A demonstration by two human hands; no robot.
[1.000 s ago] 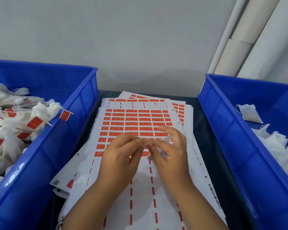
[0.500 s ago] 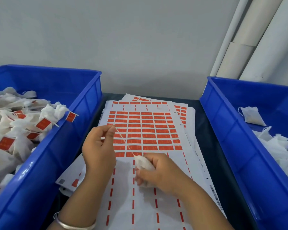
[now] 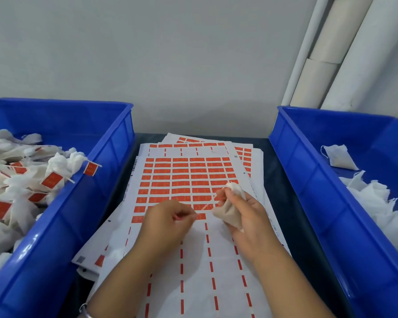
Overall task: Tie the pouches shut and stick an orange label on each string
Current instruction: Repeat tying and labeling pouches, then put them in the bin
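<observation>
Right hand (image 3: 241,210) grips pouch (image 3: 230,212) over label sheet (image 3: 182,180); left hand (image 3: 168,221) pinches its string (image 3: 207,205), pulled taut. Risk: overpulling could snap string or tear pouch.

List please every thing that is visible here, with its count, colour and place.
left bin: one, blue, left side.
labelled pouches: many, white with orange labels, in left bin.
right bin: one, blue, right side.
unlabelled pouches: several, white, in right bin.
label sheets: a stack, white with orange labels, centre, between bins.
pouch: one, white, in right hand.
string: one, pale, stretched between the hands.
pipes: several, white, upper right.
left hand: pinches string.
right hand: grips pouch.
</observation>
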